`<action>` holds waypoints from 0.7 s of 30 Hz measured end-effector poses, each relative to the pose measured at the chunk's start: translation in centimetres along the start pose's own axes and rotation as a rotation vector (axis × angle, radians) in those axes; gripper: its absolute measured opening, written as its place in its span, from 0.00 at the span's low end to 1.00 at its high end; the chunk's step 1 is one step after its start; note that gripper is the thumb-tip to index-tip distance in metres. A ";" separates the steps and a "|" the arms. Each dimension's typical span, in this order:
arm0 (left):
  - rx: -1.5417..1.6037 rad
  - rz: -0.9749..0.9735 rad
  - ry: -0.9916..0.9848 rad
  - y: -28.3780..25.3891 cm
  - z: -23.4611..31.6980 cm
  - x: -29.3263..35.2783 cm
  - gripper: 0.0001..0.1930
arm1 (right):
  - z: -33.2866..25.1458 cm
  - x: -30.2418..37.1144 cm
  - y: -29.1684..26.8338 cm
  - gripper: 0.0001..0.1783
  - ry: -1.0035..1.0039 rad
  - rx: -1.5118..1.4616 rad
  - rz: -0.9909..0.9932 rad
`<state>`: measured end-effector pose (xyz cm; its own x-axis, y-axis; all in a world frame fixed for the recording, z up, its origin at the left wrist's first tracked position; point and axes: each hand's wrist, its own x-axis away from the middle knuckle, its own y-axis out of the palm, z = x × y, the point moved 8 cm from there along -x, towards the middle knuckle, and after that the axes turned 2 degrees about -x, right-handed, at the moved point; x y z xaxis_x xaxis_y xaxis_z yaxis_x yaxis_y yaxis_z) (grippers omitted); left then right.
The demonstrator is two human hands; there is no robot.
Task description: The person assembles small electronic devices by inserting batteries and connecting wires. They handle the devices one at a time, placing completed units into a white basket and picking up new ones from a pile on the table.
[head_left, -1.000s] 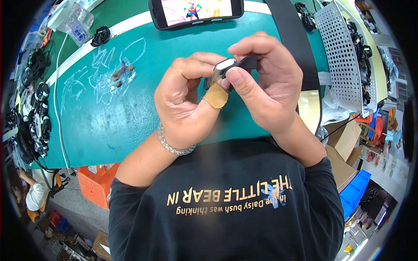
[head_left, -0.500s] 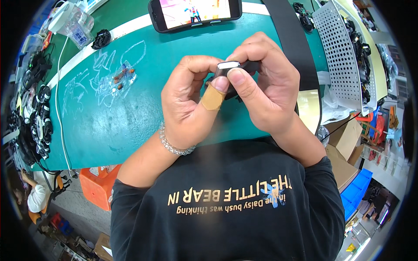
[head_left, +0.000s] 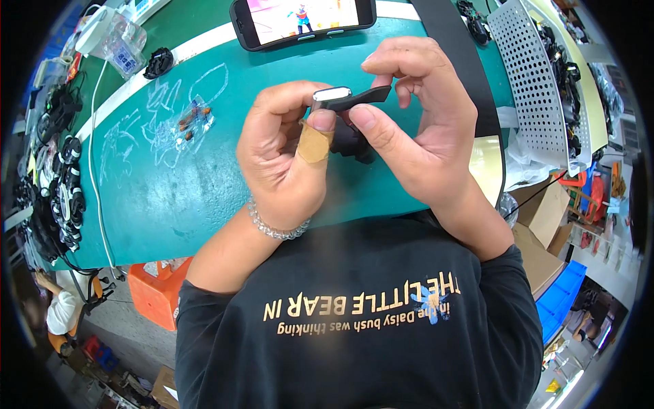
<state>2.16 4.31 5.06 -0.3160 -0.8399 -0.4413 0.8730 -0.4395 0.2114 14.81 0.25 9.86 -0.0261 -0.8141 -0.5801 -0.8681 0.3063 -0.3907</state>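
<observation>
My left hand (head_left: 286,146) pinches a small black item between thumb and curled fingers; a tan bandage wraps its thumb. The item (head_left: 334,102) has a pale, rounded rectangular end face, and its exact kind is unclear. From its right side a flat black flap (head_left: 371,98) sticks out. More black, strap-like or coiled material (head_left: 354,144) hangs below. My right hand (head_left: 426,129) is beside the flap, its thumb tip against the flap's lower edge. The right index finger is raised clear of the item, fingers apart from the thumb.
A phone (head_left: 303,37) stands at the far edge of the green table (head_left: 191,198). Left are a small plastic bag (head_left: 187,126), a clear container (head_left: 122,51) and bundled black cables (head_left: 68,184). A perforated white basket (head_left: 528,75) holds black parts at right.
The black item has shifted left with my left hand. My right index finger has lifted away and the right hand has spread apart. The black flap now shows, angled out to the right.
</observation>
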 end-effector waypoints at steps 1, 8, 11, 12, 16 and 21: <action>0.015 -0.002 0.006 0.0 0.1 0.0 0.10 | 0.2 0.1 0.0 0.15 0.020 -0.009 -0.011; 0.145 -0.023 0.061 0.6 0.2 -0.5 0.09 | 0.5 0.3 0.1 0.08 -0.014 -0.162 -0.024; 0.189 -0.077 0.024 0.7 0.0 -0.6 0.09 | 0.4 0.2 0.1 0.07 -0.001 -0.177 -0.018; 0.211 -0.097 0.006 0.8 -0.1 -0.6 0.09 | 0.4 0.2 0.2 0.07 0.007 -0.190 -0.013; 0.296 -0.132 -0.071 1.1 -0.4 -0.7 0.09 | 0.1 0.2 0.2 0.07 -0.008 -0.186 -0.022; 0.399 -0.254 -0.089 1.8 -0.3 -1.0 0.10 | -0.6 0.0 0.1 0.07 -0.031 -0.197 -0.038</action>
<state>4.10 4.44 5.61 -0.5468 -0.7065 -0.4492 0.5589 -0.7075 0.4324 14.36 -0.05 10.24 0.0209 -0.8070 -0.5902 -0.9484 0.1707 -0.2671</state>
